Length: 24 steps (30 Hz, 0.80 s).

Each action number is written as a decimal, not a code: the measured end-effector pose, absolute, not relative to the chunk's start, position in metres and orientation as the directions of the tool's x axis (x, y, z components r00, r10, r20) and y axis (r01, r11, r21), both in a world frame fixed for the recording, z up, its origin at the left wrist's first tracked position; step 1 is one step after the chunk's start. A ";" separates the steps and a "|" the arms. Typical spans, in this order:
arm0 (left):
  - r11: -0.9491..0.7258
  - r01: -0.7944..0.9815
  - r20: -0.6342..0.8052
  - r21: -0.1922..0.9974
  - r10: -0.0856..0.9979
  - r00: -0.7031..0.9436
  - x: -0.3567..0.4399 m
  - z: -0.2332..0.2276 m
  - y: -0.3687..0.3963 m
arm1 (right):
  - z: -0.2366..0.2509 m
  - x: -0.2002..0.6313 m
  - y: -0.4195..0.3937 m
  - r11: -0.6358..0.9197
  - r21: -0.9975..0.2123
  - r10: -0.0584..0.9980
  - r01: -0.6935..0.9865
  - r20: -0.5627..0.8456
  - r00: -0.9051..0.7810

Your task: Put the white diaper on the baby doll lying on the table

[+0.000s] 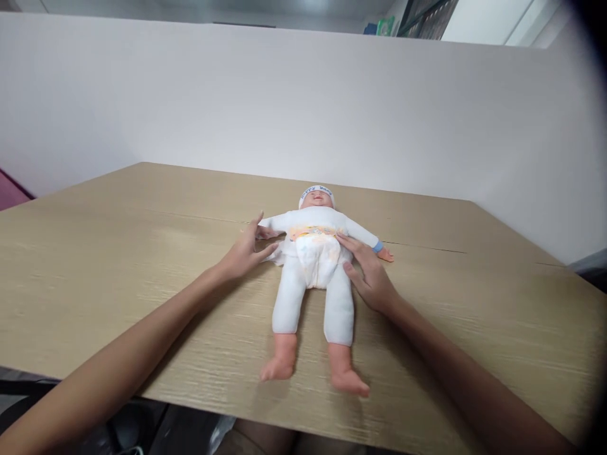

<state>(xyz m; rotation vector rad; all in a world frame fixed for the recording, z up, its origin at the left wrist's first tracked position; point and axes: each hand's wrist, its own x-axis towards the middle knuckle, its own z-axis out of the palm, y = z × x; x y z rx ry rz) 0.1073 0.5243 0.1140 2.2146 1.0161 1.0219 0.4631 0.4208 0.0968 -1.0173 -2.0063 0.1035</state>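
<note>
Soft baby doll in white suit and cap (pixel 315 265) lies face up on light wood-grain surface (pixel 118 265), between both hands, bare feet toward viewer. White diaper with yellow-orange print (pixel 317 253) wrapped around doll's waist. Left hand (pixel 246 251): grip released, fingers spread, fingertips touching diaper's loose side tab just beside doll's arm. Right hand (pixel 370 275): grip released, fingers flat against doll's other hip, thumb at thigh. Plain white partition wall (pixel 303 107) beyond doll's head, well apart from hands.
</note>
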 end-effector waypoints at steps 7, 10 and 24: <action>-0.486 0.791 0.273 0.371 0.872 0.407 0.100 0.109 0.514 | 0.135 0.434 0.431 0.538 -0.259 0.595 0.802 0.791 -0.143; -0.448 0.815 0.196 0.368 0.894 0.403 0.105 0.110 0.509 | 0.156 0.405 0.444 0.488 -0.274 0.677 0.829 0.718 -0.161; -0.282 0.395 0.085 0.874 0.890 0.448 0.107 0.146 0.528 | 0.176 0.359 0.473 0.179 -0.357 0.949 0.917 0.309 -0.065</action>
